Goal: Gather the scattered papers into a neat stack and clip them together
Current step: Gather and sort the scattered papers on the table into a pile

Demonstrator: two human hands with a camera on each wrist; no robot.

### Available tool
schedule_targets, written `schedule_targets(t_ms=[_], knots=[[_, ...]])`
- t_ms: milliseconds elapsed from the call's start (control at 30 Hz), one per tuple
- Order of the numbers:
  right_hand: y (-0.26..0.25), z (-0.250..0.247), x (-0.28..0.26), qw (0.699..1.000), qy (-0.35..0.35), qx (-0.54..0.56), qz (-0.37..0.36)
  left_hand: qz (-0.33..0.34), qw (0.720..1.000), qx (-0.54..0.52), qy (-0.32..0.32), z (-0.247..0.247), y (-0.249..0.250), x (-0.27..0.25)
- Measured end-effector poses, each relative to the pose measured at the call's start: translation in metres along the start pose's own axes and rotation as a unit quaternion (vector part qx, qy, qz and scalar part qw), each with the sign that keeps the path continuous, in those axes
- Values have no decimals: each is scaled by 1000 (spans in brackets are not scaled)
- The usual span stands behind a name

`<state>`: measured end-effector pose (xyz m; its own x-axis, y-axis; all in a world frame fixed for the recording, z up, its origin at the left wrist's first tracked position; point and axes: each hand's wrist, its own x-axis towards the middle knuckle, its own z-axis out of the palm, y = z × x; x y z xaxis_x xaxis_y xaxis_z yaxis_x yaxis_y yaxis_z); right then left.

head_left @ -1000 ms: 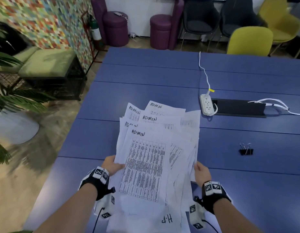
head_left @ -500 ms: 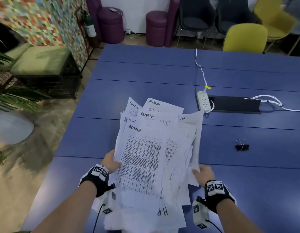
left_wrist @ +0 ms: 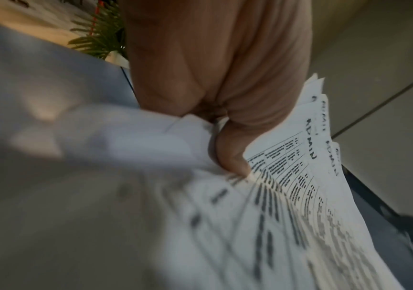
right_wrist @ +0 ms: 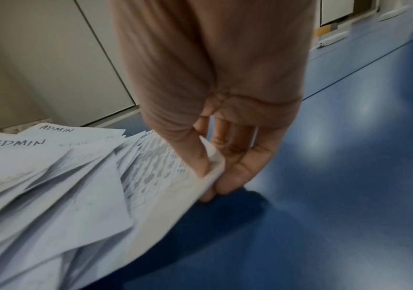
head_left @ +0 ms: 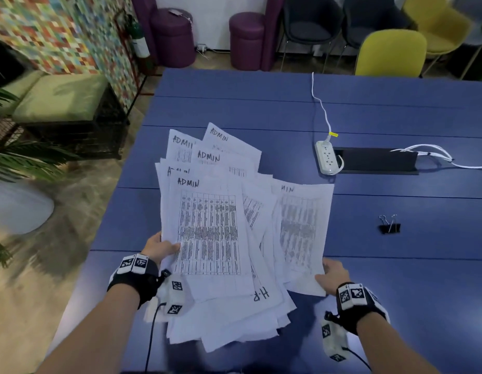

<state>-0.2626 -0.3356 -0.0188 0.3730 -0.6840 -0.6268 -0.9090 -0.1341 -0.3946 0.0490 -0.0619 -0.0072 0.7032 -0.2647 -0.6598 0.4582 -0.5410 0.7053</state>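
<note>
A loose fan of white printed papers (head_left: 210,233), several headed ADMIN, is lifted above the blue table (head_left: 396,265). My left hand (head_left: 160,248) grips the fan's left edge, thumb (left_wrist: 232,157) pressed on the top sheet (left_wrist: 287,196). My right hand (head_left: 333,273) pinches the right edge of one sheet (head_left: 302,228) that splays out to the right; the right wrist view shows thumb above and fingers (right_wrist: 237,172) below that sheet (right_wrist: 150,172). A black binder clip (head_left: 389,226) lies on the table, well right of the papers.
A white power strip (head_left: 326,157) with its cord lies beside a black cable tray (head_left: 377,163) in the table's middle. Yellow and dark chairs (head_left: 391,52) stand at the far edge. Plants and a green bench (head_left: 59,101) are on the left, off the table.
The right hand has pulled one sheet out to the right, so the fan spreads wider. The left hand keeps its grip on the left edge.
</note>
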Motion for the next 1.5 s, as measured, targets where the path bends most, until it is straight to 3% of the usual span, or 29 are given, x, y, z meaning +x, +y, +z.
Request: schedule_targets(t_ms=[100, 333, 567, 733, 800, 867, 1000, 1167, 1233, 1300, 1367, 1433, 1500], knots=[[1, 9, 4, 997, -60, 3, -38, -21, 999, 33, 1, -3, -14, 6], [-4, 7, -3, 999, -32, 28, -25, -46, 999, -4, -17, -13, -3, -5], [-23, 17, -1, 983, -152, 56, -87, -34, 995, -82, -45, -15, 4, -5], [-27, 22, -8, 968, -215, 129, -28, -15, 999, 18, -28, 3, -10, -11], [-25, 22, -5, 968, -199, 153, 9, -2, 995, 100, 0, 9, -19, -11], [-23, 23, 4, 969, -135, 203, 37, -2, 987, 161, 13, 15, -21, -15], [-37, 38, 6, 943, -97, 315, 44, -8, 986, 168, -6, 30, -19, -27], [-60, 59, 5, 981, -77, 176, 30, -13, 972, 229, -45, 36, -46, 3], [-62, 58, 9, 989, -60, 132, 20, -11, 979, 199, -33, 36, -37, -6], [-67, 49, 3, 992, -20, 120, 8, 15, 995, 95, 1, 37, -29, -18], [-63, 44, 3, 993, 7, 122, 4, 42, 996, 6, 77, 33, -28, -15], [-58, 42, 3, 992, -9, 125, 3, 72, 985, 28, 153, 26, -32, -5], [-51, 42, 2, 989, -62, 133, 2, 70, 973, 136, 171, 22, -31, -4]])
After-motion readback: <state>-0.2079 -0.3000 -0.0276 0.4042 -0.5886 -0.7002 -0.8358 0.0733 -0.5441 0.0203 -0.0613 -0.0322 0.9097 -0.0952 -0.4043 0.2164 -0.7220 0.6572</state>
